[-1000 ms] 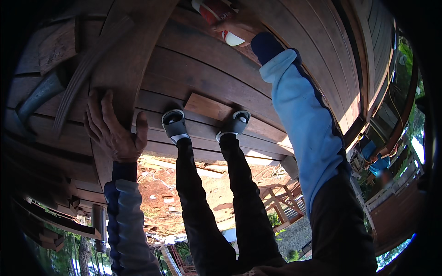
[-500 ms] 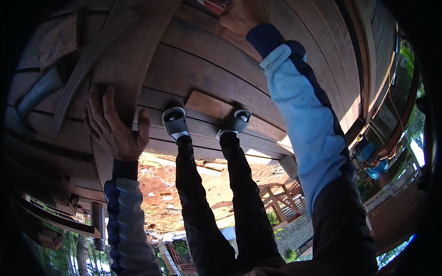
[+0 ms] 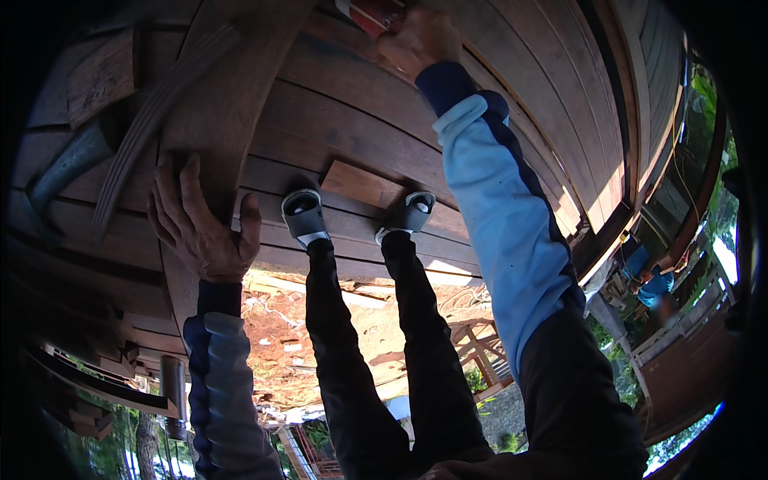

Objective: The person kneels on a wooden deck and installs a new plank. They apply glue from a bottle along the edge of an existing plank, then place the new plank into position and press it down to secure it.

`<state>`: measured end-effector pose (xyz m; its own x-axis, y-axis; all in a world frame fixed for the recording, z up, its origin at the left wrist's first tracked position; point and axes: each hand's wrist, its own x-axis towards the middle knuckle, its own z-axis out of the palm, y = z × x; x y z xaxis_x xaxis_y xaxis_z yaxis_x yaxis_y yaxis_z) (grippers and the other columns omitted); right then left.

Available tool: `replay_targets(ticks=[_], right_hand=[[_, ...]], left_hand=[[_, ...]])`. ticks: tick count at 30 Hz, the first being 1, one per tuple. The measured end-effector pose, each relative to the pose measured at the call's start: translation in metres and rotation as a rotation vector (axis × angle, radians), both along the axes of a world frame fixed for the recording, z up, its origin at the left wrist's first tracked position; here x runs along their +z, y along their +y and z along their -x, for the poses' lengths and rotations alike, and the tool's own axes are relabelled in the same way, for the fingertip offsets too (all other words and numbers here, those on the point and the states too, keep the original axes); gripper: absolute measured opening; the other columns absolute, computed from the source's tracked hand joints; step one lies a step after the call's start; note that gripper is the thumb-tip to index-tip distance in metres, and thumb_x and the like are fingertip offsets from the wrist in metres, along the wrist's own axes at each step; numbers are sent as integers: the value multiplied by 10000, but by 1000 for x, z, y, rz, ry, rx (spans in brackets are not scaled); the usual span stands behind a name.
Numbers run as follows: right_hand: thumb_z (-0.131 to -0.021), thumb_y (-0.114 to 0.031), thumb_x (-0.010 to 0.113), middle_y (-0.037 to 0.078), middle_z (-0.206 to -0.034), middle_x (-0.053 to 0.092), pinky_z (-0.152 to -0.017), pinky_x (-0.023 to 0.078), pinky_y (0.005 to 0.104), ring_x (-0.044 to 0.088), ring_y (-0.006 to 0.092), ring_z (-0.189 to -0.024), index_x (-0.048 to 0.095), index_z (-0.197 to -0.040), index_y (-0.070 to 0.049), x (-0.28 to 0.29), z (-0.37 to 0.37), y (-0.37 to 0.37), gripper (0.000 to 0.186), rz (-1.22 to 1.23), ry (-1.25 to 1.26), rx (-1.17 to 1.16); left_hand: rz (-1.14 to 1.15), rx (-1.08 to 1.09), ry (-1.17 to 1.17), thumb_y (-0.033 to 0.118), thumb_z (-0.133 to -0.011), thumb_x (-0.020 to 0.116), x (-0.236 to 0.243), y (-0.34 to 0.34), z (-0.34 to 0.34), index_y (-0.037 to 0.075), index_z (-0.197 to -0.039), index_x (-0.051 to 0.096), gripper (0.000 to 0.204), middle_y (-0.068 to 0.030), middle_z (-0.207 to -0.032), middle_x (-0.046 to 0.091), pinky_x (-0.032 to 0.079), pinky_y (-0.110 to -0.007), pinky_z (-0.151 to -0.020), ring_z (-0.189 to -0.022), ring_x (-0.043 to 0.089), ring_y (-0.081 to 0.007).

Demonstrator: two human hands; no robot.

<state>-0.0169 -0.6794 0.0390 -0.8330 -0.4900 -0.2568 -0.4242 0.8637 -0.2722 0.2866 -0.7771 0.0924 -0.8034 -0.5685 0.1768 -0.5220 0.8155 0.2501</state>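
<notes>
My left hand [image 3: 204,220] rests palm down on a wide dark wooden plank [image 3: 220,96], fingers and thumb spread, holding nothing. At the top of the view my right hand [image 3: 424,37] is closed round a red object [image 3: 378,14] with a pale edge. Its upper part is cut off by the picture's edge, so I cannot tell its kind. The red object is near the right side of the same plank; whether it touches the wood is unclear. Left of the plank lies a long grooved wooden strip [image 3: 152,120].
A short wood block [image 3: 102,78] and a curved grey-green piece [image 3: 72,164] lie at the left. My sandalled feet [image 3: 304,212] stand on the deck boards beside a loose short board [image 3: 362,183]. Below the deck edge is littered reddish ground [image 3: 280,328]. A person in blue [image 3: 654,286] is far right.
My right hand has come slightly left and nearer to me, and more of the red object shows. The left hand stays in place on the plank.
</notes>
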Motion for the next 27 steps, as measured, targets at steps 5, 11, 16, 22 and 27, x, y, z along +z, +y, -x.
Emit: replay_targets(ticks=[5, 11, 16, 22, 27], right_hand=[[-724, -226, 646, 301, -833, 649, -719, 527, 512, 651, 453, -815, 664, -848, 17, 2, -1, 0, 274, 12, -1, -13], [-743, -261, 645, 306, -839, 647, -738, 525, 505, 649, 453, -838, 672, -865, 19, 3, 0, -1, 307, 0, -23, -14], [-757, -290, 638, 302, -851, 649, -744, 525, 500, 651, 444, -852, 685, -871, 9, 7, 0, -4, 324, -9, -59, -32], [-759, -319, 646, 297, -858, 651, -748, 524, 499, 651, 442, -861, 693, -875, -6, 10, 0, -5, 337, -22, -55, -41], [-751, -322, 657, 285, -850, 655, -733, 525, 497, 653, 439, -845, 683, -951, -15, 13, -1, -1, 367, -2, -19, -36]], left_hand=[[-2, 5, -7, 568, -867, 436, 0, 0, 0, 73, -1368, 437, 705, -208, -1397, 409, 298, -545, -1050, -1305, 391, -360], [-9, 5, 7, 584, -872, 421, -1, 0, 0, 80, -1373, 432, 711, -204, -1396, 410, 299, -544, -1049, -1308, 387, -357], [7, -4, -6, 591, -869, 426, -1, 0, -1, 82, -1376, 427, 717, -207, -1401, 401, 298, -545, -1049, -1309, 384, -358], [-4, -2, -9, 584, -866, 441, -1, 0, -1, 86, -1381, 420, 716, -211, -1407, 393, 289, -548, -1051, -1312, 379, -361], [-12, 1, -5, 572, -866, 443, 0, 0, -2, 89, -1380, 419, 706, -208, -1413, 386, 285, -556, -1052, -1317, 373, -366]])
